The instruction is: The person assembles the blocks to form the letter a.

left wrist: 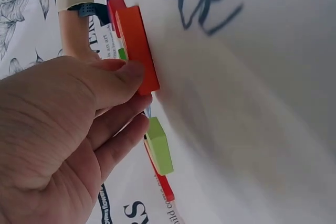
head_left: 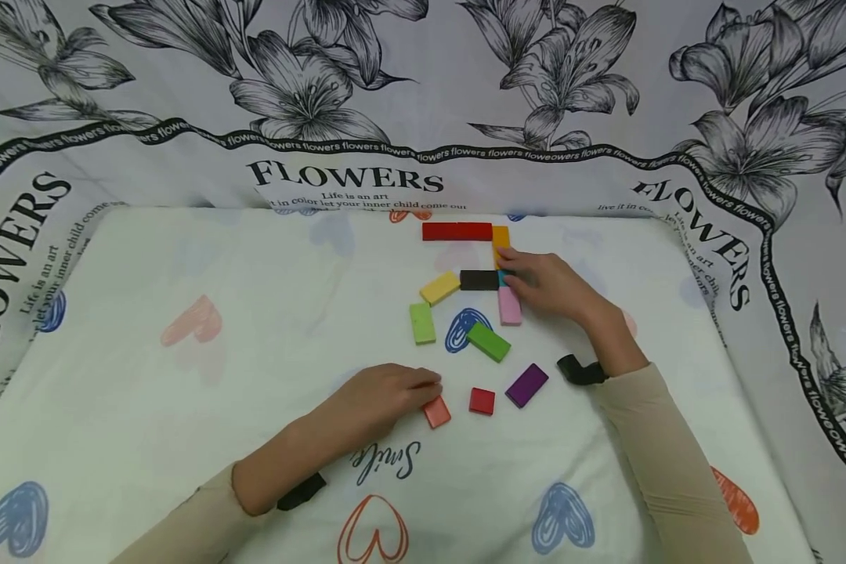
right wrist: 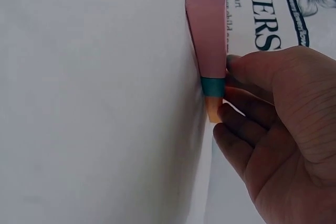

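Note:
My left hand (head_left: 381, 398) (left wrist: 68, 114) pinches a salmon-orange block (head_left: 437, 412) (left wrist: 138, 48) between thumb and fingers, low over the cloth. My right hand (head_left: 553, 286) (right wrist: 289, 114) touches the blocks at the far side, its fingertips against the orange-yellow block (head_left: 500, 239) (right wrist: 213, 109) and its thumb by the teal block (head_left: 503, 277) (right wrist: 212, 86). The teal block lies between the orange-yellow one and a pink block (head_left: 510, 307) (right wrist: 210, 30). A black block (head_left: 479, 280) meets them from the left; a long red piece (head_left: 457, 231) lies beyond.
A yellow block (head_left: 440, 288) touches the black one's left end. Nearer lie a light green block (head_left: 422, 323), a green block (head_left: 489, 342), a purple block (head_left: 526, 385) and a small red block (head_left: 482, 401). All are on a printed white cloth (head_left: 183, 423).

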A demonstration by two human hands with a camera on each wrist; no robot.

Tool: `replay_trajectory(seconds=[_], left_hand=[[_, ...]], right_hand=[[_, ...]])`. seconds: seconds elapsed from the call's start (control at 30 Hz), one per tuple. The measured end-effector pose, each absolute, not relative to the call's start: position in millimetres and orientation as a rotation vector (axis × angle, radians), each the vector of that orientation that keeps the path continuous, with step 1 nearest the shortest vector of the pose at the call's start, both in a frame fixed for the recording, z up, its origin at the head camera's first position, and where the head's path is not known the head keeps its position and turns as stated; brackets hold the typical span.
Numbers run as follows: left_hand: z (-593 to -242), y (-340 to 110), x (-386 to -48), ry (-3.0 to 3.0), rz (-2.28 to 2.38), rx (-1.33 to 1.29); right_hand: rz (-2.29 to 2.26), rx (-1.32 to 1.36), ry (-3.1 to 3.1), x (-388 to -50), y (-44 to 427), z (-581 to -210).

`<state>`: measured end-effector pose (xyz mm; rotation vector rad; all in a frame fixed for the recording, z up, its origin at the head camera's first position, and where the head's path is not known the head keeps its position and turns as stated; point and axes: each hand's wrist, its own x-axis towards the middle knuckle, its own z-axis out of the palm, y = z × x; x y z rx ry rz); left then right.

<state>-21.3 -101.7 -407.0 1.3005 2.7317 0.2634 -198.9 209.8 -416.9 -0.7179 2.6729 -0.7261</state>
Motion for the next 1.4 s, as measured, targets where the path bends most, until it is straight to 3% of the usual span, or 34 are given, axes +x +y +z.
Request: replay_trajectory(seconds=[0.83,1.4], left_hand=[[-408,-94,-30,2.855,0.121,1.384],[-409,-79,-63,2.862,0.046,1.315]], right_hand=[[-0.776,-0.709,2.666,-199,212,-419],[-0.79,-0.721,2.653,-199,211,-417]])
